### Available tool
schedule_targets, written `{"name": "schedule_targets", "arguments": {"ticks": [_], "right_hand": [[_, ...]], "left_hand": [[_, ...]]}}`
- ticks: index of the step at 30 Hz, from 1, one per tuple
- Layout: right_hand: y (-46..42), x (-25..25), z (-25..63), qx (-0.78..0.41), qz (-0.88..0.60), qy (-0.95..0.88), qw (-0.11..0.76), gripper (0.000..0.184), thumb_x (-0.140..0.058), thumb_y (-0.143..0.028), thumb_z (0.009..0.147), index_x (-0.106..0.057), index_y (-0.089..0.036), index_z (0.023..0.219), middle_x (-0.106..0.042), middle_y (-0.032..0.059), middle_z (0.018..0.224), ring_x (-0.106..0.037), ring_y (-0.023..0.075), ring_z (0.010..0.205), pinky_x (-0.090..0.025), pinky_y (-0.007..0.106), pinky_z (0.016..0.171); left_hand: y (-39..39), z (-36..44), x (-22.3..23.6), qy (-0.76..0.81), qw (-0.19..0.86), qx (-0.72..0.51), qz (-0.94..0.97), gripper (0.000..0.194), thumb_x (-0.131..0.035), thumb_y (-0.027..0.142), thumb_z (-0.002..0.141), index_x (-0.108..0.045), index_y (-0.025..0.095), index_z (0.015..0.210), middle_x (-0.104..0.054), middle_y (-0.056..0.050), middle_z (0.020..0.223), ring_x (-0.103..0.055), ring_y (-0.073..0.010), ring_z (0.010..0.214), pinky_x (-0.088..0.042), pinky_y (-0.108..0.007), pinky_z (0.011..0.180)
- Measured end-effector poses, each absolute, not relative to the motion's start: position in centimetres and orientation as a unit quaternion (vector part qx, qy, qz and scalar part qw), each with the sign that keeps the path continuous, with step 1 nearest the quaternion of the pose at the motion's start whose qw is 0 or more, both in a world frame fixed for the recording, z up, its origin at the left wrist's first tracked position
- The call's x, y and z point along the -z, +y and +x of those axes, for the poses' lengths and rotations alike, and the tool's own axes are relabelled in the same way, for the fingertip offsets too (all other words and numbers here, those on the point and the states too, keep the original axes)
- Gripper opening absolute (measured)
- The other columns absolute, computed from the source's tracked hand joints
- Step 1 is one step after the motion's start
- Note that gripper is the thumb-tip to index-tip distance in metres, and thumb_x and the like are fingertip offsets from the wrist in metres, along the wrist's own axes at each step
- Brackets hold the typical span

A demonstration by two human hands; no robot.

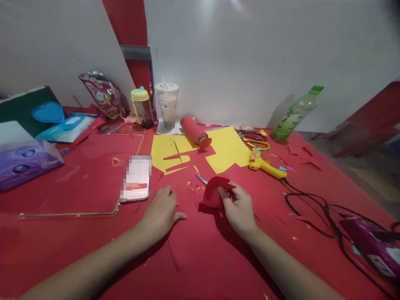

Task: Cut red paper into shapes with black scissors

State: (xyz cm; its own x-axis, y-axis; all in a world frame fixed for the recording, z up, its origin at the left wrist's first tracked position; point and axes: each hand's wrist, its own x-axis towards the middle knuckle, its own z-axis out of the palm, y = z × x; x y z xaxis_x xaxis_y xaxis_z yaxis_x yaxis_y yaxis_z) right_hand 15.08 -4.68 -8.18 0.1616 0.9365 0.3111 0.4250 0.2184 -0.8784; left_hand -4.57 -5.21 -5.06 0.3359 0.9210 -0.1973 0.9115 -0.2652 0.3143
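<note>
My right hand (240, 208) pinches a curved piece of red paper (214, 192) between thumb and fingers, raised slightly above the table. Beyond its left edge poke the metal tips of scissors (201, 179); their handles are hidden behind the paper and hand. My left hand (163, 208) rests on the red surface, holding nothing, its fingers loosely bent and the thumb held apart. Close to its fingertips lies a phone (137, 179) with a lit, partly blurred screen. Small red and yellow scraps lie between the hands. Ahead are yellow paper sheets (229, 146) with a cut red paper strip (200, 158) on top.
A red paper-covered roll (193, 130) lies at the back beside a milk tea cup (168, 106) and a yellow-lidded bottle (142, 107). Rightward are a yellow glue gun (267, 166), its cord, a green bottle (296, 114) and a purple power strip (371, 241). A tissue pack (29, 160) lies left.
</note>
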Motion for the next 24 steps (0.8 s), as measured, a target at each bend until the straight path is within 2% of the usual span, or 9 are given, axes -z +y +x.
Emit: {"name": "schedule_targets", "arguments": {"ticks": [4,14,20,24], "right_hand": [[-4.69,8.08,15.01,-0.255,-0.573,-0.593,0.505,0.017,-0.048,-0.026,0.079,-0.062,-0.018,0.073,-0.066,0.0064,0.072,-0.060,0.0190,0.065,-0.048,0.031,0.060],[-4.84,8.00,14.72,-0.248,-0.573,-0.599,0.501,0.016,-0.049,-0.026,0.078,-0.061,-0.017,0.074,-0.065,0.0067,0.072,-0.061,0.0190,0.064,-0.049,0.031,0.060],[-4.90,7.86,14.63,-0.233,-0.563,-0.620,0.494,0.016,-0.047,-0.024,0.080,-0.060,-0.018,0.072,-0.064,0.0056,0.069,-0.060,0.0179,0.062,-0.049,0.029,0.057],[-5.36,7.80,14.46,-0.216,-0.536,-0.654,0.488,0.015,-0.048,-0.022,0.079,-0.060,-0.020,0.070,-0.064,0.0048,0.067,-0.059,0.0183,0.061,-0.048,0.029,0.056]], "left_hand": [[-5.55,-4.37,5.20,0.589,0.192,-0.028,0.785,0.024,-0.060,0.023,0.078,-0.055,0.008,0.097,-0.056,-0.015,0.099,-0.052,-0.0272,0.093,-0.043,-0.036,0.077],[-5.32,-4.26,5.25,0.600,0.192,-0.009,0.776,0.022,-0.056,0.013,0.078,-0.057,0.010,0.100,-0.062,-0.015,0.098,-0.056,-0.0282,0.094,-0.044,-0.038,0.077],[-5.91,-4.15,5.23,0.561,0.166,-0.009,0.811,0.021,-0.042,0.010,0.082,-0.059,0.010,0.095,-0.058,-0.015,0.101,-0.053,-0.0276,0.094,-0.044,-0.039,0.078],[-5.73,-4.41,5.44,0.534,0.155,-0.009,0.831,0.025,-0.041,0.006,0.077,-0.060,0.011,0.091,-0.057,-0.015,0.099,-0.052,-0.0275,0.093,-0.044,-0.038,0.078]]}}
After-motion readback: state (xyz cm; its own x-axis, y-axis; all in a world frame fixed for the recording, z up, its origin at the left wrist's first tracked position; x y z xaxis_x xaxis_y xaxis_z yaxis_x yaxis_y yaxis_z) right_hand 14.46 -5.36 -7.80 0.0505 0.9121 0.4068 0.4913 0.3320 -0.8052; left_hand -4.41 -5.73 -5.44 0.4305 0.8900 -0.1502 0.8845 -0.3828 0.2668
